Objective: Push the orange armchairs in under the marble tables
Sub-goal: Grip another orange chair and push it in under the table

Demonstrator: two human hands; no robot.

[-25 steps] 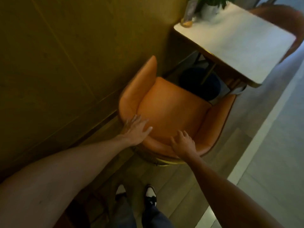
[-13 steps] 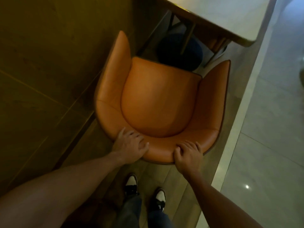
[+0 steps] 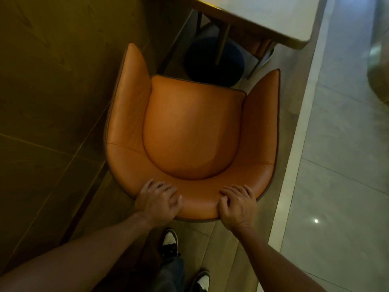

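An orange armchair (image 3: 191, 131) stands below me, seen from above, its open front facing the marble table (image 3: 273, 15) at the top of the view. The seat's front edge lies short of the table's edge. My left hand (image 3: 156, 200) grips the top of the backrest on its left side. My right hand (image 3: 237, 204) grips the same rim on the right side, fingers curled over it. Both arms reach forward from the bottom of the frame.
A dark wood-panelled wall (image 3: 52, 91) runs close along the chair's left arm. Under the table sit a dark blue round stool (image 3: 214, 60) and the table's legs. A pale stone step edge (image 3: 299, 131) borders the right, with glossy tiles beyond. My shoes (image 3: 170, 241) stand behind the chair.
The chair now sits square to the table and fills more of the view. Both hands have closed more firmly over the backrest rim. My view has tilted down, hiding most of the tabletop.
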